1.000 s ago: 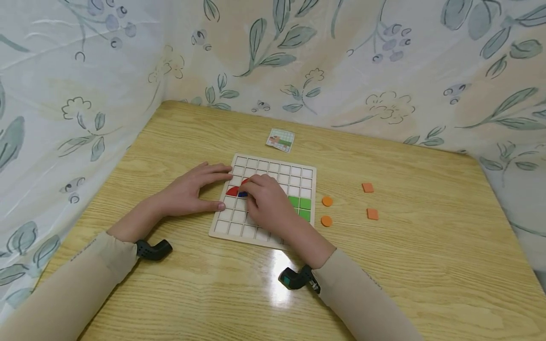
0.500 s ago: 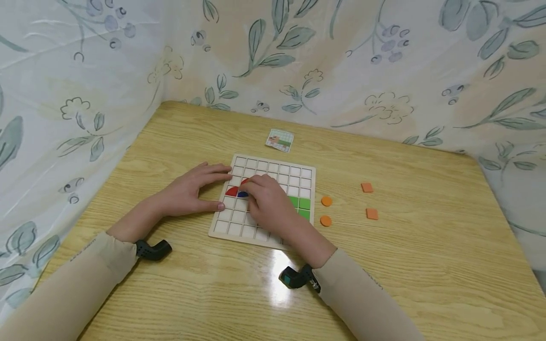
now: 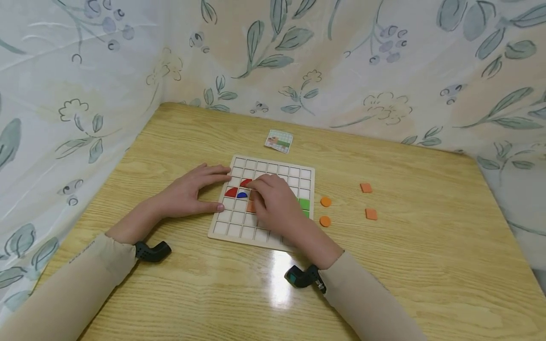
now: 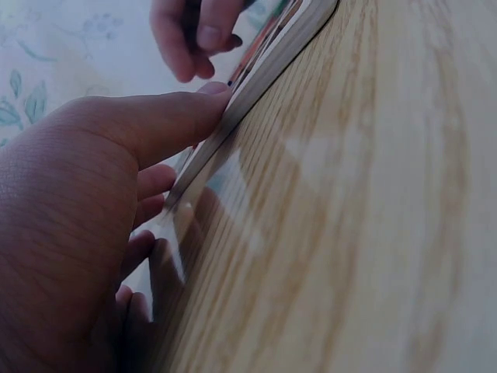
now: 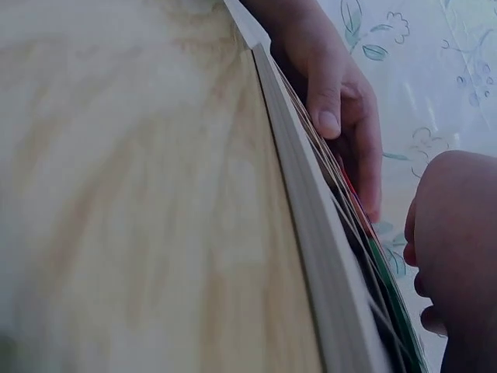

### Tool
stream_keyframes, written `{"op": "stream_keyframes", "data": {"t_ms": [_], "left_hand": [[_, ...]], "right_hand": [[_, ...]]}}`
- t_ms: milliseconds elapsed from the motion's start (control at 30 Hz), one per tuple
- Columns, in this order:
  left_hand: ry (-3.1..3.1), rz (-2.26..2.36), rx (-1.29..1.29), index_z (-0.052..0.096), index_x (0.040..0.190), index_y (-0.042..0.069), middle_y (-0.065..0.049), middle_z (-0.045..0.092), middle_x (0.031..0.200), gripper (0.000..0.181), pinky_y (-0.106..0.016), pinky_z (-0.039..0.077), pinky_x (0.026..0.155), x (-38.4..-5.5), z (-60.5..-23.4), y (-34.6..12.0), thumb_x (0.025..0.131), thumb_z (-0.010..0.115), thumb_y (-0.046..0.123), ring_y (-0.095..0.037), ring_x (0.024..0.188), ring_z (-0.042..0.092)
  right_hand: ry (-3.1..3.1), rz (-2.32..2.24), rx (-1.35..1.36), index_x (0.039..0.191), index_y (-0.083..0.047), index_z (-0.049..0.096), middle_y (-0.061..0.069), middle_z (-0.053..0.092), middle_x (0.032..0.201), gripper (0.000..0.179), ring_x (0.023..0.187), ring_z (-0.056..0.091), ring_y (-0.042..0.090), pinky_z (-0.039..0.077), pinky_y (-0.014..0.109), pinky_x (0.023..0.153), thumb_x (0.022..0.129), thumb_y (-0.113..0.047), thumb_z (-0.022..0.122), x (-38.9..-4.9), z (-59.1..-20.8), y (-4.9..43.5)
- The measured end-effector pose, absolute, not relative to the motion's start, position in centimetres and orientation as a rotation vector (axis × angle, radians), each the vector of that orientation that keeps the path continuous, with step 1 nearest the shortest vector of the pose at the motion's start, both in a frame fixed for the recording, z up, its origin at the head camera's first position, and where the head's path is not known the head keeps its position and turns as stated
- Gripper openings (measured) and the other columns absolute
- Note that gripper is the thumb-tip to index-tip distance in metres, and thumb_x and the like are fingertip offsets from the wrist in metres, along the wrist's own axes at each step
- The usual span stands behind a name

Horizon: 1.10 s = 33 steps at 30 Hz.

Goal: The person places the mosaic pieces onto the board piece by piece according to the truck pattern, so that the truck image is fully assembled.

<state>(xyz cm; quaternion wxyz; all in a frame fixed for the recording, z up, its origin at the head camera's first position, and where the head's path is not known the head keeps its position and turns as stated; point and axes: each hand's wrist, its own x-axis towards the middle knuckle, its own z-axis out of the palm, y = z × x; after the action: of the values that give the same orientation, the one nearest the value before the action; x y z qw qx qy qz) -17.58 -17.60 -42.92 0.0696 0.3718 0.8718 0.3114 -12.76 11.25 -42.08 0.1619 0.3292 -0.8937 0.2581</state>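
Note:
A wooden grid board (image 3: 251, 232) lies on the table with coloured pieces in its cells. My left hand (image 3: 192, 189) spreads along its left side, thumb and fingertips at the rim. My right hand (image 3: 277, 201) is over the board's middle with bent fingers, just right of a blue rounded piece (image 3: 242, 194); no piece shows between its fingertips in the left wrist view. Two red quarter-round pieces, a left one (image 3: 232, 192) and an upper one (image 3: 245, 182), sit around the blue one. Partly under the right hand are an orange piece (image 3: 250, 206) and green squares (image 3: 304, 204).
Right of the board lie two orange discs, one far (image 3: 326, 201) and one near (image 3: 325, 221), and two orange squares, one far (image 3: 366, 188) and one near (image 3: 371, 214). A picture card (image 3: 279, 141) lies behind the board. Patterned cloth (image 3: 341, 71) hangs beyond the table.
My right hand has drawn slightly right, off the blue piece, which now shows along with more of the upper red piece and the orange one. My left hand stays at the rim.

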Motion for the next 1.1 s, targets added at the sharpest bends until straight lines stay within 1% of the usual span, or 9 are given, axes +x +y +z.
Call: {"op": "stream_keyframes", "data": {"t_ms": [133, 200, 367, 500, 633, 767, 867, 1100], "left_hand": [[2.624, 0.932, 1.109, 0.059, 0.159, 0.016, -0.001, 0.042, 0.173, 0.076, -0.055, 0.008, 0.136, -17.5, -42.9, -17.5, 0.094, 0.087, 0.044, -0.030, 0.164, 0.028], [2.623, 0.932, 1.102, 0.059, 0.159, 0.016, -0.001, 0.042, 0.173, 0.076, -0.055, 0.008, 0.136, -17.5, -42.9, -17.6, 0.094, 0.087, 0.044, -0.031, 0.164, 0.027], [2.629, 0.921, 1.083, 0.058, 0.160, 0.016, 0.000, 0.042, 0.173, 0.077, -0.056, 0.008, 0.136, -17.4, -42.9, -17.7, 0.094, 0.087, 0.044, -0.032, 0.164, 0.026], [2.629, 0.908, 1.097, 0.058, 0.160, 0.015, -0.002, 0.042, 0.173, 0.077, -0.057, 0.008, 0.136, -17.4, -42.8, -17.6, 0.095, 0.086, 0.045, -0.034, 0.164, 0.026], [2.623, 0.911, 1.115, 0.058, 0.160, 0.013, -0.004, 0.042, 0.173, 0.077, -0.056, 0.008, 0.136, -17.4, -42.8, -17.6, 0.095, 0.086, 0.045, -0.035, 0.164, 0.027], [2.624, 0.913, 1.119, 0.057, 0.160, 0.014, -0.002, 0.042, 0.173, 0.077, -0.055, 0.007, 0.136, -17.5, -42.8, -17.6, 0.095, 0.086, 0.045, -0.033, 0.164, 0.027], [2.624, 0.916, 1.119, 0.057, 0.161, 0.015, -0.002, 0.042, 0.173, 0.077, -0.055, 0.007, 0.136, -17.5, -42.8, -17.5, 0.095, 0.086, 0.045, -0.032, 0.164, 0.027], [2.618, 0.919, 1.107, 0.057, 0.160, 0.015, -0.002, 0.041, 0.173, 0.078, -0.055, 0.008, 0.136, -17.4, -42.8, -17.7, 0.095, 0.086, 0.045, -0.033, 0.164, 0.026]], "right_hand": [[-2.545, 0.707, 0.916, 0.119, -0.003, 0.080, 0.006, 0.075, 0.109, 0.020, 0.105, 0.069, 0.027, 0.055, 0.044, 0.102, 0.104, -0.007, 0.068, -12.7, -42.1, 12.2], [-2.542, 0.701, 0.918, 0.119, -0.003, 0.080, 0.007, 0.076, 0.108, 0.019, 0.104, 0.069, 0.028, 0.056, 0.044, 0.099, 0.103, -0.007, 0.069, -12.7, -42.1, 12.7], [-2.550, 0.698, 0.887, 0.117, -0.002, 0.078, 0.008, 0.076, 0.109, 0.019, 0.103, 0.069, 0.029, 0.056, 0.044, 0.094, 0.103, -0.006, 0.066, -12.7, -42.1, 13.7], [-2.564, 0.683, 0.862, 0.119, -0.002, 0.078, 0.009, 0.075, 0.110, 0.022, 0.103, 0.068, 0.030, 0.056, 0.044, 0.092, 0.102, -0.004, 0.064, -12.7, -42.1, 14.4], [-2.548, 0.677, 0.865, 0.118, -0.001, 0.078, 0.009, 0.075, 0.108, 0.022, 0.102, 0.068, 0.030, 0.056, 0.045, 0.092, 0.102, -0.005, 0.063, -12.6, -42.0, 14.9], [-2.541, 0.698, 0.855, 0.118, 0.000, 0.078, 0.010, 0.075, 0.110, 0.023, 0.103, 0.069, 0.032, 0.056, 0.047, 0.092, 0.102, -0.006, 0.062, -12.6, -41.9, 15.4], [-2.558, 0.702, 0.839, 0.119, -0.001, 0.078, 0.010, 0.075, 0.112, 0.023, 0.106, 0.069, 0.032, 0.055, 0.048, 0.095, 0.103, -0.007, 0.063, -12.6, -41.8, 15.8], [-2.581, 0.712, 0.823, 0.119, 0.000, 0.078, 0.011, 0.075, 0.112, 0.022, 0.107, 0.068, 0.033, 0.055, 0.050, 0.096, 0.104, -0.008, 0.065, -12.2, -41.7, 16.4]]}}
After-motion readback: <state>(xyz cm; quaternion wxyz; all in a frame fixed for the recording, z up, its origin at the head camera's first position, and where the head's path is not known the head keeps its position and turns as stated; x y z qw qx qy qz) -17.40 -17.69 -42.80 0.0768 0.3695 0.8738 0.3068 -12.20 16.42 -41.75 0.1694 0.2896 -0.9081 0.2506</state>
